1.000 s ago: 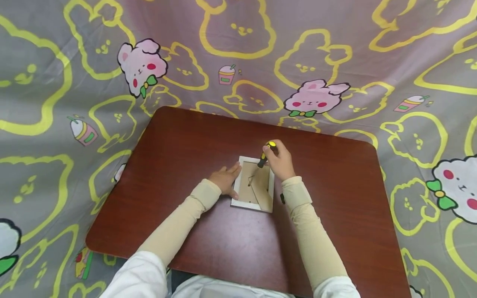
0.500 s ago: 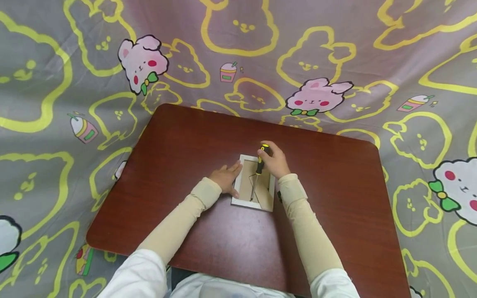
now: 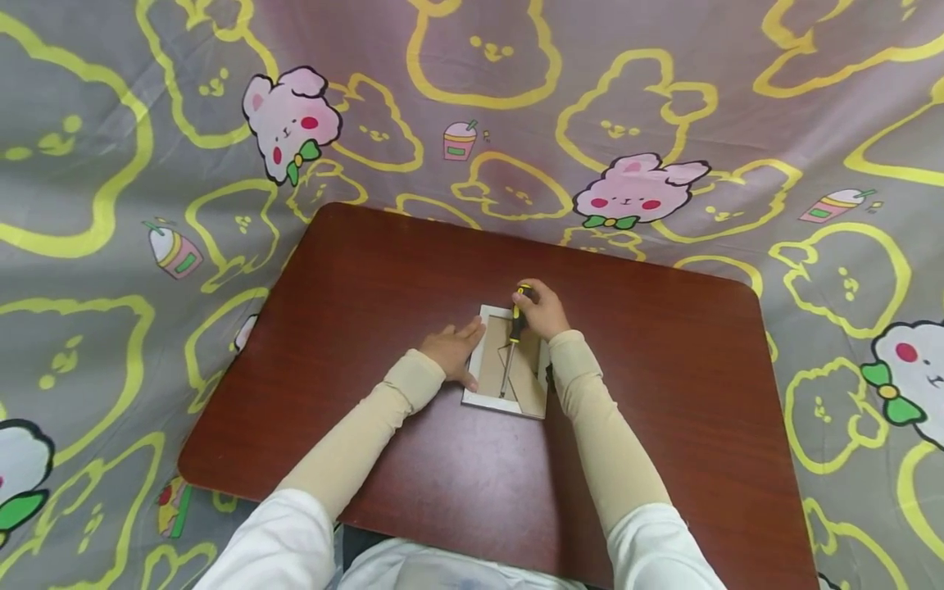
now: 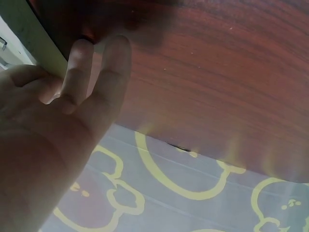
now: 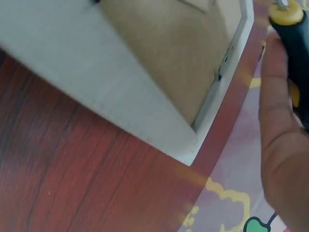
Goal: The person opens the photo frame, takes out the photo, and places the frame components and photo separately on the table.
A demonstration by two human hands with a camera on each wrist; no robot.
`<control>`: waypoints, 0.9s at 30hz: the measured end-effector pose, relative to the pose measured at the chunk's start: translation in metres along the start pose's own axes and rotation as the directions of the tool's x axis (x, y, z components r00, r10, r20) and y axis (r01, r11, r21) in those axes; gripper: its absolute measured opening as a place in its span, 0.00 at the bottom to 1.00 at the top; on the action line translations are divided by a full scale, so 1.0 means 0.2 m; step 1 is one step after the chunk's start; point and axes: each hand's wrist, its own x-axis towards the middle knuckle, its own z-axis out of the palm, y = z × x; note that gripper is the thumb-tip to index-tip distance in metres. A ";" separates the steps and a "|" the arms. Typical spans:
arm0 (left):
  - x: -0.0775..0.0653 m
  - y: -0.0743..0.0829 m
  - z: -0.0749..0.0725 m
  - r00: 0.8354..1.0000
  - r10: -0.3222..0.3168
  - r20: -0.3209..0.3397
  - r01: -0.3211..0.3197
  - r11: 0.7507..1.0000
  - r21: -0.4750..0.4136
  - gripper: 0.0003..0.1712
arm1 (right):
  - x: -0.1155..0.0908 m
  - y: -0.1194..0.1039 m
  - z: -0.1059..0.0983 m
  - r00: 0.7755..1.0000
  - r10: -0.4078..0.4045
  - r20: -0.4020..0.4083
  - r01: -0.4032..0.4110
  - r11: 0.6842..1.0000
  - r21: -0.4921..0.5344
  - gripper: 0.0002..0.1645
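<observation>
A white-rimmed picture frame (image 3: pixel 490 401) lies back side up on the table, its tan backing board (image 3: pixel 492 369) showing. My left hand (image 3: pixel 450 352) rests along its left edge, fingers and thumb spread fairly straight. In the left wrist view that hand (image 4: pixel 53 121) lies against the frame's side (image 4: pixel 36 36). My right hand (image 3: pixel 546 313) grips a yellow-and-black screwdriver (image 3: pixel 516 325) by the handle. The shaft slants down toward me, its tip at the inner edge of the near rim. In the right wrist view the handle (image 5: pixel 295 53) lies against the fingers.
The reddish-brown wooden table (image 3: pixel 634 385) has rounded corners. A cartoon-printed curtain (image 3: pixel 509 123) hangs behind it and along both sides. A small dark object (image 3: pixel 549 377) shows beside the frame's right edge, close to my right wrist.
The screwdriver has come from above the frame's upper right, tilting more upright as its tip reached the near rim. The left hand has kept its place on the frame.
</observation>
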 end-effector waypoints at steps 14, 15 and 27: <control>0.06 0.00 0.02 1.000 -0.011 0.009 0.011 0.999 0.033 0.73 | -0.06 -0.02 -0.01 0.998 -0.049 0.035 0.046 0.995 0.090 0.18; 0.05 0.00 0.02 1.000 -0.010 0.007 0.009 0.999 0.033 0.72 | -0.08 -0.04 -0.01 0.998 -0.058 0.033 0.054 0.992 0.112 0.17; 0.04 0.01 0.00 1.000 -0.018 0.009 0.018 1.000 0.013 0.72 | -0.37 -0.15 0.02 0.965 -0.249 -0.078 0.255 0.965 0.065 0.16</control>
